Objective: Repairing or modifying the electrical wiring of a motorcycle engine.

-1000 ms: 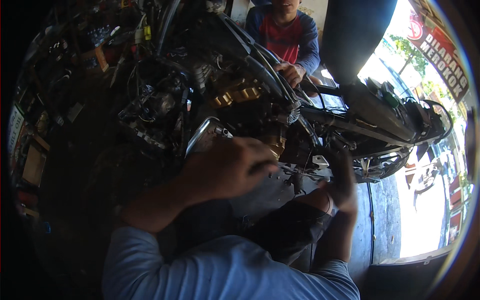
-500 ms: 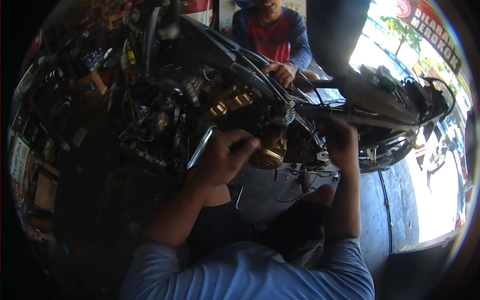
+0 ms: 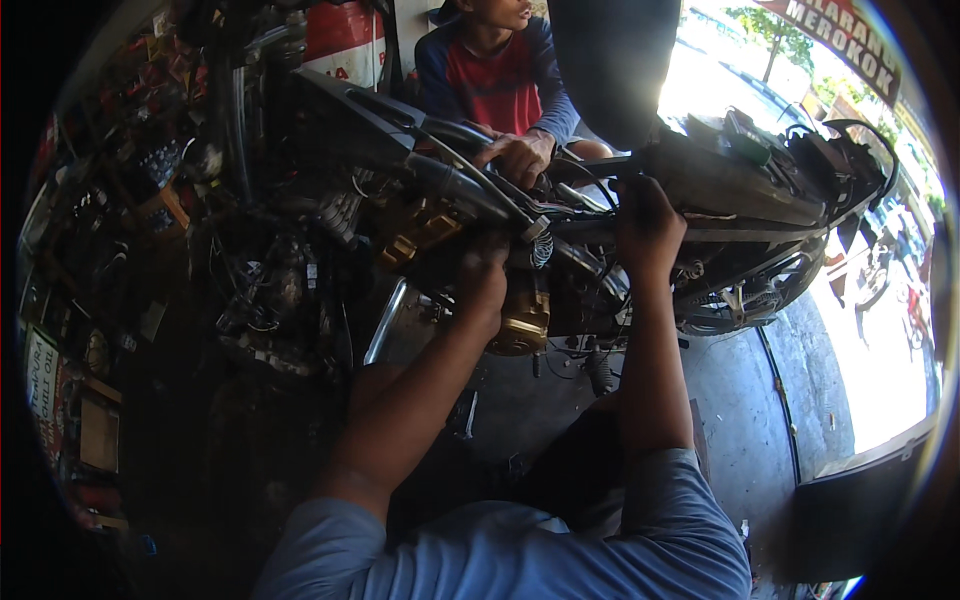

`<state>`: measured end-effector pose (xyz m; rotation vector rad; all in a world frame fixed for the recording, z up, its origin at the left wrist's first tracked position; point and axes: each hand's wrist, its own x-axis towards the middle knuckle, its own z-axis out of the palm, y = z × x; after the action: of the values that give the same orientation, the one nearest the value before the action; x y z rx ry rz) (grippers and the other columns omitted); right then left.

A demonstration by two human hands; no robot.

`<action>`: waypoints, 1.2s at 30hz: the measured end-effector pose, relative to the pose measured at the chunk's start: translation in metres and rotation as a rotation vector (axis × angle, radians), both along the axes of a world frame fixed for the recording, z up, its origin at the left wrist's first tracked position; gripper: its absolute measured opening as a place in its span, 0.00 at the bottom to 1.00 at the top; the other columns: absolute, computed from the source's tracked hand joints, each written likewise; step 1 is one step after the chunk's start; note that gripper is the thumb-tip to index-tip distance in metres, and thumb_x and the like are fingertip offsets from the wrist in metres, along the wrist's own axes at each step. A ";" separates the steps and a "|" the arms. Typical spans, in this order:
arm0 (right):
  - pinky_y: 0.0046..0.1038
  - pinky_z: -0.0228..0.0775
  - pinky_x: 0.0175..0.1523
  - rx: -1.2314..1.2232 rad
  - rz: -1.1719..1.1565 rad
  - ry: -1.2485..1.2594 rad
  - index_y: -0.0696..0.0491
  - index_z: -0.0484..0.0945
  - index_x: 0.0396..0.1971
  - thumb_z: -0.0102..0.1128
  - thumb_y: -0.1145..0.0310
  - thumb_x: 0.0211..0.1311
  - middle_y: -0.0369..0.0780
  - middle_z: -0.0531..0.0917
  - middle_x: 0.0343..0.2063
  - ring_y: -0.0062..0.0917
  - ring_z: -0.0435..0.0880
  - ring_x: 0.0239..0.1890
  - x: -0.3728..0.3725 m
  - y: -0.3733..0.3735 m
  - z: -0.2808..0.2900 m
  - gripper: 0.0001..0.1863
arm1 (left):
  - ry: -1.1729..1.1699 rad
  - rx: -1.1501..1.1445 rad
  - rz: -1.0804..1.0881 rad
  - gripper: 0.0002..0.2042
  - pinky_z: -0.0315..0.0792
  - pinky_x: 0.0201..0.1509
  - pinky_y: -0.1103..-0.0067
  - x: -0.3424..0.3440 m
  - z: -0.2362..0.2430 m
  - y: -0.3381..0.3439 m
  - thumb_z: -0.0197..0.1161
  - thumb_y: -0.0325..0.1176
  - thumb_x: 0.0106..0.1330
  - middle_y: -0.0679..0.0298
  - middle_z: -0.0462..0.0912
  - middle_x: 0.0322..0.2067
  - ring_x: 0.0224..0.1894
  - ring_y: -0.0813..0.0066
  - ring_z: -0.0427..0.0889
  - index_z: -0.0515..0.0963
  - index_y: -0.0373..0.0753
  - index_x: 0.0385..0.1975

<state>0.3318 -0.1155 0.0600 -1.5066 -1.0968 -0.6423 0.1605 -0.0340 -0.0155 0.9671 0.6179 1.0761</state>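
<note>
A partly stripped motorcycle (image 3: 740, 185) stretches across in front of me, its frame tubes and wiring exposed. My left hand (image 3: 484, 275) reaches in beneath the frame tube, between the gold engine part (image 3: 420, 232) and the round gold engine cover (image 3: 522, 325); shadow and blur hide its fingers. Just right of it, a coil spring (image 3: 541, 250) hangs by the frame. Higher up, my right hand (image 3: 650, 225) is closed at the frame beside the cables (image 3: 598, 190). What its darkened fingers hold, if anything, is hidden.
Across the motorcycle sits another person (image 3: 490, 85), whose hand (image 3: 522, 157) rests on the frame. A shiny metal tube (image 3: 386, 320) slants beside my left forearm. Dark engine parts (image 3: 285, 290) and a cardboard box (image 3: 100, 430) lie to the left. A cable (image 3: 780, 390) crosses the floor.
My left hand has moved forward and right, in under the frame. My right hand has risen to the frame. The other person's head has turned to the side, and the whole view has shifted.
</note>
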 end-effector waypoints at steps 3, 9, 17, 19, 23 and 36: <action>0.35 0.79 0.36 -0.097 0.056 -0.023 0.53 0.85 0.37 0.62 0.74 0.63 0.45 0.88 0.31 0.43 0.88 0.35 -0.001 0.014 0.005 0.06 | 0.028 0.137 0.059 0.16 0.70 0.54 0.77 0.015 -0.040 0.019 0.54 0.34 0.75 0.64 0.82 0.47 0.47 0.75 0.79 0.78 0.36 0.57; 0.44 0.78 0.47 -0.581 0.167 0.068 0.52 0.87 0.36 0.62 0.62 0.61 0.47 0.88 0.34 0.46 0.87 0.38 0.031 0.056 0.007 0.11 | 0.015 0.391 -0.008 0.15 0.77 0.51 0.71 0.046 -0.127 0.044 0.58 0.36 0.71 0.66 0.81 0.50 0.48 0.76 0.82 0.76 0.45 0.56; 0.39 0.80 0.47 -0.983 0.221 -0.611 0.53 0.88 0.30 0.62 0.64 0.56 0.44 0.88 0.33 0.39 0.88 0.38 0.068 0.091 -0.011 0.10 | -0.286 -0.166 -0.398 0.10 0.79 0.29 0.79 0.025 -0.028 0.012 0.57 0.38 0.72 0.65 0.82 0.36 0.32 0.76 0.83 0.77 0.46 0.50; 0.40 0.80 0.46 -0.953 0.240 -0.528 0.55 0.87 0.30 0.62 0.63 0.57 0.45 0.88 0.33 0.40 0.88 0.38 0.070 0.096 -0.021 0.11 | -0.305 -0.201 -0.437 0.10 0.79 0.29 0.80 0.026 -0.032 0.017 0.57 0.38 0.72 0.66 0.81 0.34 0.31 0.78 0.82 0.77 0.45 0.48; 0.41 0.79 0.45 -0.985 0.169 -0.423 0.59 0.86 0.32 0.64 0.61 0.59 0.48 0.88 0.33 0.41 0.88 0.36 0.074 0.103 -0.029 0.15 | -0.188 -0.308 -0.324 0.08 0.74 0.26 0.82 0.032 -0.028 0.009 0.62 0.39 0.68 0.69 0.80 0.30 0.26 0.81 0.78 0.78 0.45 0.42; 0.30 0.77 0.47 -1.109 0.376 -0.075 0.55 0.86 0.45 0.68 0.66 0.60 0.42 0.87 0.32 0.25 0.85 0.40 0.055 0.085 0.007 0.14 | -0.169 -0.278 -0.105 0.04 0.70 0.27 0.86 0.044 -0.055 0.020 0.64 0.36 0.69 0.73 0.78 0.28 0.25 0.84 0.74 0.79 0.46 0.37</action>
<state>0.3871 -0.0302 0.0672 -2.0812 -1.8903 0.2633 0.2048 -0.0144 -0.0708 0.6530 0.5550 0.9388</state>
